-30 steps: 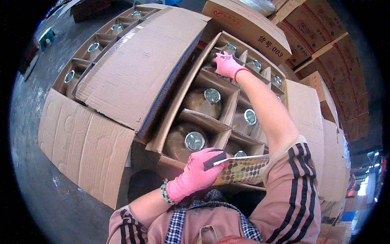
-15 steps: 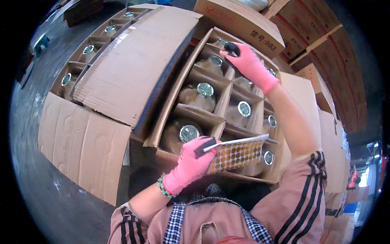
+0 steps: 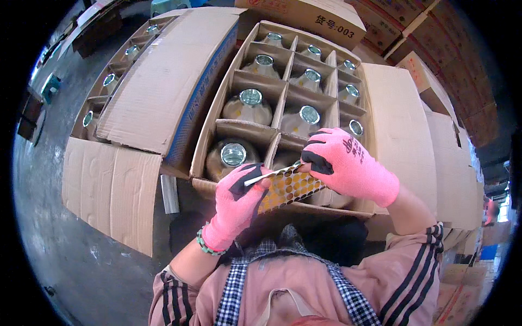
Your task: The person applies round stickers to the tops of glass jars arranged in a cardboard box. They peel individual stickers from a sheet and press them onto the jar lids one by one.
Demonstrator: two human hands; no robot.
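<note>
My left hand [image 3: 234, 204], in a pink glove with black fingertips, grips a sheet of round gold stickers [image 3: 291, 189] by its left end. At the sheet's upper right corner, the thumb and fingers of my right hand [image 3: 353, 165] are pinched together on its edge; whether a loose sticker is between them is hidden. Below and beyond both hands stands an open carton [image 3: 204, 187] split by cardboard dividers. Upright glass bottles [image 3: 250, 111] with wide, shiny mouths sit in its compartments. My hands and the sheet partly cover the nearest row.
A second carton with bottles stands at the left, its large flap [image 3: 168, 76] folded over part of it. Closed boxes [image 3: 304, 19] are at the back, with more stacked at right. A side flap [image 3: 402, 136] spreads out right of the open carton.
My right hand has come back from the far bottles to the sticker sheet and taken hold of its edge. My left hand has shifted slightly left, and the view has moved.
</note>
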